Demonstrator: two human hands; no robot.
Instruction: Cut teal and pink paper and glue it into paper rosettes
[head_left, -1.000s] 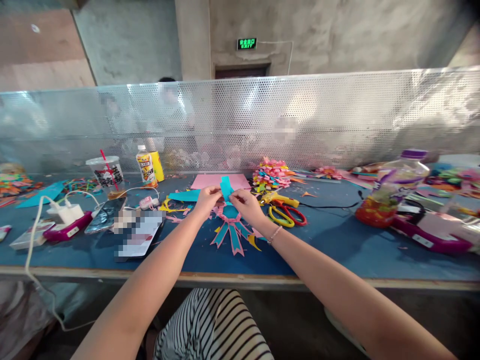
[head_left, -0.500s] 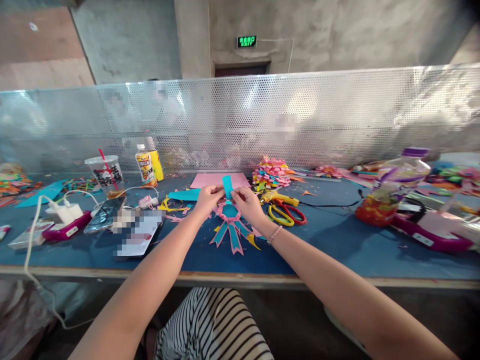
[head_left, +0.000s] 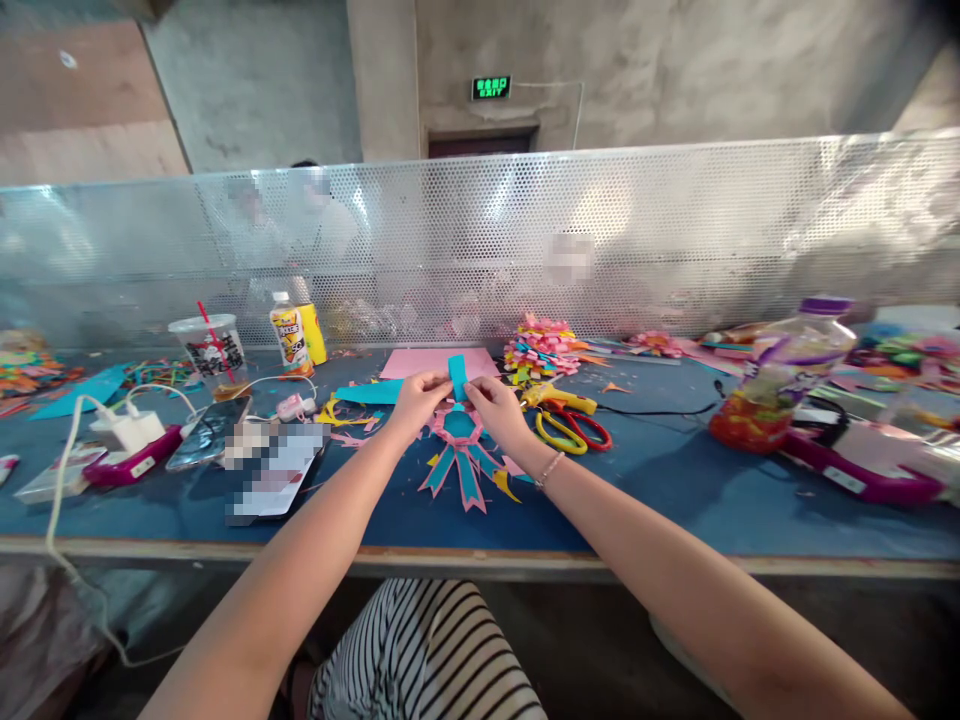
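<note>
Between my two hands a blue paper strip (head_left: 457, 375) stands upright above the table. My left hand (head_left: 421, 399) pinches its left edge, and my right hand (head_left: 495, 408) pinches it from the right. Just below my fingers lies a pink and blue paper piece (head_left: 466, 470), ring-shaped at the top with notched tails spreading toward me. Pink paper (head_left: 420, 361) lies behind my hands, with a pointed blue paper piece (head_left: 369, 391) to the left. Beside my right wrist rest scissors (head_left: 571, 432) with yellow and red handles and a yellow glue gun (head_left: 566, 400).
A pile of pink paper pieces (head_left: 541, 345) sits behind my right hand. To the right stand a bottle (head_left: 780, 380) and a purple power strip (head_left: 862, 470). On the left are a phone (head_left: 210, 432), a lidded cup (head_left: 214, 350), and a juice bottle (head_left: 290, 335). A perforated metal screen (head_left: 420, 240) borders the back.
The blue strip has tilted slightly and sits a little lower between my fingers. Both hands keep nearly the same place. The view has shifted slightly.
</note>
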